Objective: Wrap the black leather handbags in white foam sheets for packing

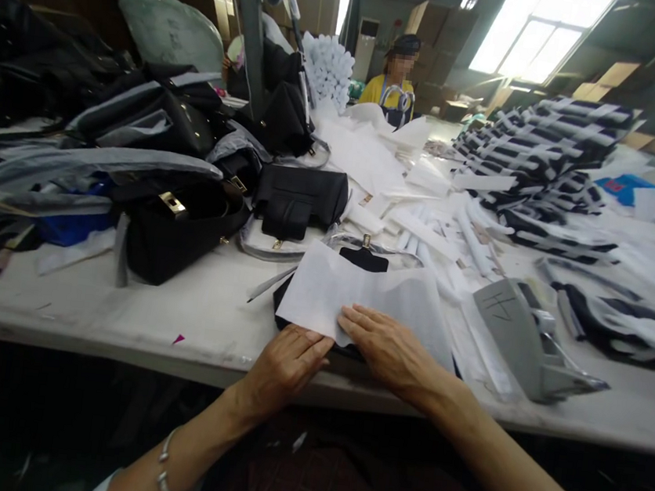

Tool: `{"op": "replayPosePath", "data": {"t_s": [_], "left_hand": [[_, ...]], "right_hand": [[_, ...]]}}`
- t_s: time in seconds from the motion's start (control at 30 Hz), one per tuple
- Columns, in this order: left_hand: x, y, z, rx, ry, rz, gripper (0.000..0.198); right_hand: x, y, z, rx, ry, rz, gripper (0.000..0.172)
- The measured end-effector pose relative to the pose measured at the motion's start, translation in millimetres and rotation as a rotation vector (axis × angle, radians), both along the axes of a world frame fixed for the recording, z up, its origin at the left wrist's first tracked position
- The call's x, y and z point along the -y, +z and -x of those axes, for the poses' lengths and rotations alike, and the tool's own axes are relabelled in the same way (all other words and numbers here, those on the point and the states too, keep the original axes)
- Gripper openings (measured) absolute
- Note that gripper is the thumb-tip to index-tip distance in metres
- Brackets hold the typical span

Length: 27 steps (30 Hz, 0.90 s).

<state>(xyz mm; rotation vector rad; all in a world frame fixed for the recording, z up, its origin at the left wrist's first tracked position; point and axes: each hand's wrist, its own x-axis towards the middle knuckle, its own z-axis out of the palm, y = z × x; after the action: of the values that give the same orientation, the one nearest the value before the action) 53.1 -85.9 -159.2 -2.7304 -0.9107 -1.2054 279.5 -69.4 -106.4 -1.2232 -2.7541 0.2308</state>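
Observation:
A sheet of white paper (357, 292) lies over a black handbag (363, 259) near the front edge of the white table (177, 323). My left hand (286, 363) rests at the paper's lower left edge with its fingers curled together, pinching the paper. My right hand (390, 347) lies flat on the paper's lower edge, fingers stretched out and pointing left. Only the bag's black tab, its clasp and a dark strip under the paper show.
Black handbags (180, 221) and grey dust bags (87, 171) pile up at the left. White paper rolls and sheets (420, 209) cover the middle, striped black-and-white pieces (551, 153) stack at the right. A grey folded piece (521, 335) lies right of my hands. A person in yellow (396, 88) stands at the far end.

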Motion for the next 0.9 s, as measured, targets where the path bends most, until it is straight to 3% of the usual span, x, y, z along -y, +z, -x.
{"op": "replayPosePath", "data": {"t_s": [0.13, 0.23, 0.37, 0.5, 0.6, 0.77, 0.9], "left_hand": [[1.4, 29.8, -1.3, 0.053, -0.042, -0.099, 0.022], [-10.3, 44.0, -10.0, -0.041, -0.036, -0.108, 0.023], [-33.1, 33.1, -17.7, -0.257, 0.021, 0.119, 0.021], [-40.4, 23.7, -14.2, -0.284, 0.03, 0.274, 0.025], [-36.8, 33.7, -14.8, -0.336, 0.055, 0.341, 0.022], [-36.7, 53.6, -32.1, -0.549, 0.053, 0.368, 0.016], [-44.6, 47.5, -43.3, -0.563, 0.047, 0.283, 0.013]], "right_hand": [[-7.6, -0.7, -1.8, -0.037, 0.04, 0.036, 0.048], [-8.6, -4.3, -2.5, -0.123, 0.047, 0.058, 0.045], [-5.2, -2.0, -4.0, -0.178, -0.106, 0.056, 0.041], [-0.9, 2.2, -6.4, -0.298, -0.265, 0.052, 0.032], [1.8, -7.0, -8.9, -0.381, -0.343, 0.035, 0.03], [3.7, -29.5, -15.1, -0.447, -0.336, 0.001, 0.025], [2.8, -34.8, -17.5, -0.46, -0.336, 0.01, 0.025]]}}
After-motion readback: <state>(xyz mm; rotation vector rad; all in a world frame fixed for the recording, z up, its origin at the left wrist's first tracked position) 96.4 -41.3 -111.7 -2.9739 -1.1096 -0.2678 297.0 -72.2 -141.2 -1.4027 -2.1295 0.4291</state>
